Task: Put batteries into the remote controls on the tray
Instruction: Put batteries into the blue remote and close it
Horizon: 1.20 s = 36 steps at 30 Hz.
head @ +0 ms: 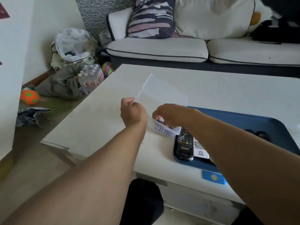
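Soft, even daylight, faint shadows; slightly blurry w/ wide-angle bending at edges.

Raised lid (164, 91) blocks the battery box (164, 130) from behind; near side open.

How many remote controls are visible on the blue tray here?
2: a black remote at the tray's left end, a white remote right beside it. The right forearm may hide more.

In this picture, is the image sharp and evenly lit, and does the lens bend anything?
Head view: soft daylight, no hard shadows; the white table looks washed out. The wide lens bends the sofa edge and stretches the forearms. The clear battery box shows faintly against the table; the batteries under the right hand are small and blurred. The left hand is fairly sharp.
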Each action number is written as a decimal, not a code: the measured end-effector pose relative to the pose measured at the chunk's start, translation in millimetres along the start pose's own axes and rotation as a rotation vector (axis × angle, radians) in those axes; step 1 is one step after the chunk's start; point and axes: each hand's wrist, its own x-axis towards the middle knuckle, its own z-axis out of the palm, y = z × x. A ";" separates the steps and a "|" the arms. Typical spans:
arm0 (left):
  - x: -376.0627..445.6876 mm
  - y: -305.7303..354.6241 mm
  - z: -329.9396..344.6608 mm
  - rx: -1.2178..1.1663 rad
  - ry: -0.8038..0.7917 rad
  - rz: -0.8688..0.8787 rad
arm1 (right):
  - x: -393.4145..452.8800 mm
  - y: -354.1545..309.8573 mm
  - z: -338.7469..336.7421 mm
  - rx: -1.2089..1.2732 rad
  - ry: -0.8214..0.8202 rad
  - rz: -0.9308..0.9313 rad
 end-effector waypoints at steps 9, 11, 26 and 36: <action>0.4 1.7 -3.2 0.057 -0.041 0.070 | 1.3 -7.4 -4.6 -0.061 0.072 0.063; 4.9 -3.1 -4.0 0.096 -0.046 0.032 | -6.2 -3.7 -9.1 0.031 0.138 0.074; 14.1 -15.4 -11.0 0.257 -0.053 -0.262 | -121.9 87.2 -10.7 1.579 0.404 0.603; -16.3 7.3 21.8 0.257 -0.106 0.189 | -198.2 102.6 25.9 0.299 -0.135 0.444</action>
